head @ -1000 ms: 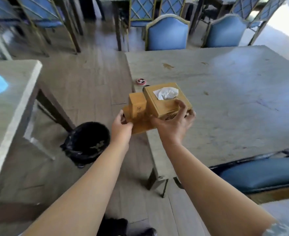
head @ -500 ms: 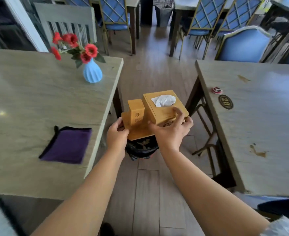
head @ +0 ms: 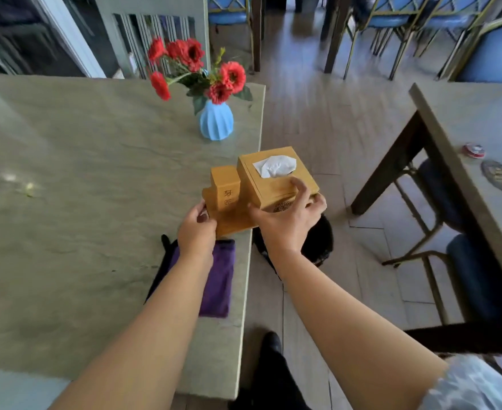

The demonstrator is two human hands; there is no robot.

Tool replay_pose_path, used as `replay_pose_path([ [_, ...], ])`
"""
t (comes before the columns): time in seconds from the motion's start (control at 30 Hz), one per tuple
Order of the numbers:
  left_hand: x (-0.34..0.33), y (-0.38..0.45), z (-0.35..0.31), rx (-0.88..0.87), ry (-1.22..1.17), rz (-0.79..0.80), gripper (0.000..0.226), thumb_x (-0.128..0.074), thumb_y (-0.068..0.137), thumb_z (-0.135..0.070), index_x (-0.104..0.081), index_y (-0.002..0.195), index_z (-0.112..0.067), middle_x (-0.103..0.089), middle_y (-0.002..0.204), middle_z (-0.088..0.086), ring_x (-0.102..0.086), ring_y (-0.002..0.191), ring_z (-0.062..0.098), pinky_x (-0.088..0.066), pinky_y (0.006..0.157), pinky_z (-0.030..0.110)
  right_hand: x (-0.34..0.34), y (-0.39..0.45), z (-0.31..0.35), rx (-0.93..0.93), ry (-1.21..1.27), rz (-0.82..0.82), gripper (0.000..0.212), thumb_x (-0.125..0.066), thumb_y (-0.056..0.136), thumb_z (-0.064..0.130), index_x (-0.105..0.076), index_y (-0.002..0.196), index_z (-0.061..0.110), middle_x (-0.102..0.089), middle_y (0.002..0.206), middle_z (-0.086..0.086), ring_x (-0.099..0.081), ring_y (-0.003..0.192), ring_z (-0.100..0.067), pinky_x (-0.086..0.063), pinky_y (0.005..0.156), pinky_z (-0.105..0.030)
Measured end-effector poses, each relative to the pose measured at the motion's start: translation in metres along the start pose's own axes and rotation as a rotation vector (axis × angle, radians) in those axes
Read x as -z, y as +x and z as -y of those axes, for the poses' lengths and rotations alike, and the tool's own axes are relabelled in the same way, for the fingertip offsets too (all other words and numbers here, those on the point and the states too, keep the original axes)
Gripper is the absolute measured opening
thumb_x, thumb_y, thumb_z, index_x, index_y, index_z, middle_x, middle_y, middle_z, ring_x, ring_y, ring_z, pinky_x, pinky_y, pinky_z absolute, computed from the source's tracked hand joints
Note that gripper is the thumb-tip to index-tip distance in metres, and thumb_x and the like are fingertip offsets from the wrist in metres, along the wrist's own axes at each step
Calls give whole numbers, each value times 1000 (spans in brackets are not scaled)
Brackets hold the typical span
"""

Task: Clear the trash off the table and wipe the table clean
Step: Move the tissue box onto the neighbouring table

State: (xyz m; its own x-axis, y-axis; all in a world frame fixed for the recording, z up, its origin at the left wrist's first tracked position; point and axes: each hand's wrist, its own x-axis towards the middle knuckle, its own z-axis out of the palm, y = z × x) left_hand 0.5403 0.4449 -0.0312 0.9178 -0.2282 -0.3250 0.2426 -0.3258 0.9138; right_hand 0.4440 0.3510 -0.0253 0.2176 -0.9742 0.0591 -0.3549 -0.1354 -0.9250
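Nearest the camera, the two forearms reach out over the near right corner of the left-hand counter (head: 66,232). Under the left wrist lies the purple cloth (head: 218,279), flat on the counter close to its right edge, ready for the wiping step.

The left hand (head: 196,232) has its grip curled round the low left end of the wooden tissue-box caddy (head: 258,187); the right hand (head: 288,224) grips the front right of the box part, with its thumb (head: 300,187) pressed on the lid just beside the white tissue (head: 275,166). A second ago this caddy was held at the edge of the other counter (head: 480,128), the one with the round number plaque (head: 498,176) and small red-and-white cap (head: 474,150); half a second ago it was over the aisle; now it overhangs the right edge of the left counter, and whether its base touches the surface I cannot tell. I judge that the caddy is being moved aside so the right counter can be cleared and wiped, which is not yet done: the cap is still on it.

Below the right hand, on the floor, sits the black-lined bin (head: 317,241), partly hidden. Farther along the left counter stands a blue ribbed vase (head: 216,122) of red flowers (head: 202,69), well apart from the caddy.
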Motion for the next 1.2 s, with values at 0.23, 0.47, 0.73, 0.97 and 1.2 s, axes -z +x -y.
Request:
replay_pose_path([
  [0.23,3,74,-2,-8,39,-70,55,-55,86,0,-54,136,-22,-65,121,-3,-61,105,10,-48,93,26,-79,37,4,42,21,58,90,-88,50,35,-43,127,36,-18,141,-6,-24,129,-23,-34,109,-37],
  [0.47,9,102,2,-65,85,-111,44,-54,87,1,-61,125,-19,-65,111,-6,-60,98,7,-44,83,20,-122,47,6,131,-16,66,90,-85,47,43,-42,125,37,-21,138,-6,-29,126,-27,-39,103,-47],
  [0.73,12,100,12,-134,64,9,41,-52,83,8,-59,109,-23,-66,105,-6,-61,98,0,-46,86,18,-130,40,2,175,-31,171,95,-86,52,44,-36,132,40,-11,147,-4,-24,136,-24,-36,108,-47],
  [0.97,16,112,13,-139,93,46,46,-48,78,15,-58,114,-10,-64,97,4,-61,88,6,-47,87,21,-126,47,9,162,-102,258,101,-90,51,44,-32,133,41,-9,149,-6,-24,137,-28,-40,105,-48],
  [1.2,35,75,7,-171,153,-114,46,-55,86,6,-53,130,-8,-54,120,6,-60,99,10,-48,82,16,-88,9,4,51,-110,370,86,-77,77,25,-25,145,31,-28,137,-3,-38,123,-17,-39,102,-30],
])
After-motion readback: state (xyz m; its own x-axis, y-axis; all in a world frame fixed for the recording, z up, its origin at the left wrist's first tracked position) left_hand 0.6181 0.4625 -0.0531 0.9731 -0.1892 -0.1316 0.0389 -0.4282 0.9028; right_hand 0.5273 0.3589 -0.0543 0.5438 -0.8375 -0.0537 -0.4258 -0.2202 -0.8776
